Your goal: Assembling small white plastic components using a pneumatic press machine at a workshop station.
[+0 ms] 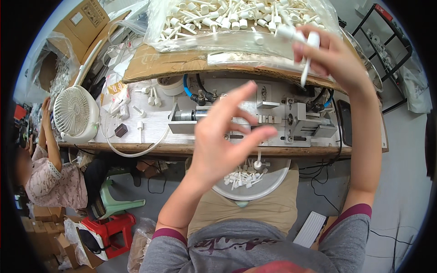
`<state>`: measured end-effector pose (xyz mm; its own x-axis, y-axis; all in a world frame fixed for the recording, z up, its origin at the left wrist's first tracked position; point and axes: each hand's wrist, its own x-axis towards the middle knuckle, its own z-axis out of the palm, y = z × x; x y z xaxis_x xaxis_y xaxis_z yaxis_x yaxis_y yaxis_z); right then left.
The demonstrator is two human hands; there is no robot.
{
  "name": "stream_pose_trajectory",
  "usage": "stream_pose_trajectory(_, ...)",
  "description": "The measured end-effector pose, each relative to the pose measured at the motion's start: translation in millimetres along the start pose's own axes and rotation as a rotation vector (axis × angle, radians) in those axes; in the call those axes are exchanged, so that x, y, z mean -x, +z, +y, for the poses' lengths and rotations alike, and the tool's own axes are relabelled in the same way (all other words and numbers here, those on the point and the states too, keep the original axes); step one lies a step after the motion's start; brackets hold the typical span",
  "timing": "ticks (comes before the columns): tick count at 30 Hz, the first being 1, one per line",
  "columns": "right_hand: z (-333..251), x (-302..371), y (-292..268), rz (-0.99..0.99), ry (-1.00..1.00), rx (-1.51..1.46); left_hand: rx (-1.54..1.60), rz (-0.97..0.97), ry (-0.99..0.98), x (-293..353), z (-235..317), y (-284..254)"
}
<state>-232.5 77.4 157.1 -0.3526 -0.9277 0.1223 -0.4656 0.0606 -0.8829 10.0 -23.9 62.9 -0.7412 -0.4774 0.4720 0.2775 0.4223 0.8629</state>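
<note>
My right hand is raised at the front edge of the heap of white caps with stems. Its fingers are closed on a white ribbed cap with a stem, whose stem hangs downward. A second white cap shows blurred at the fingertips. My left hand hovers over the metal clamping fixture, fingers apart, with nothing visible in it. Below the bench edge, a capped stem stands over the basin on my lap, which holds several white pieces.
Cardboard under the plastic-lined heap overhangs the fixture. Loose caps, a small dark block, a clear hose and a white fan occupy the bench's left. A phone lies right. Another person sits at far left.
</note>
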Motion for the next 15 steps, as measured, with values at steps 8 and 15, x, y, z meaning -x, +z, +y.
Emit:
stream_pose_trajectory(8, 19, 82, 82, -0.188, 0.242, -0.349, 0.424, -0.003, -0.162, 13, -2, 0)
stream_pose_trajectory(15, 47, 122, 89, 0.106, 0.335, -0.477, 0.022, -0.054, -0.073, 41, -9, 2)
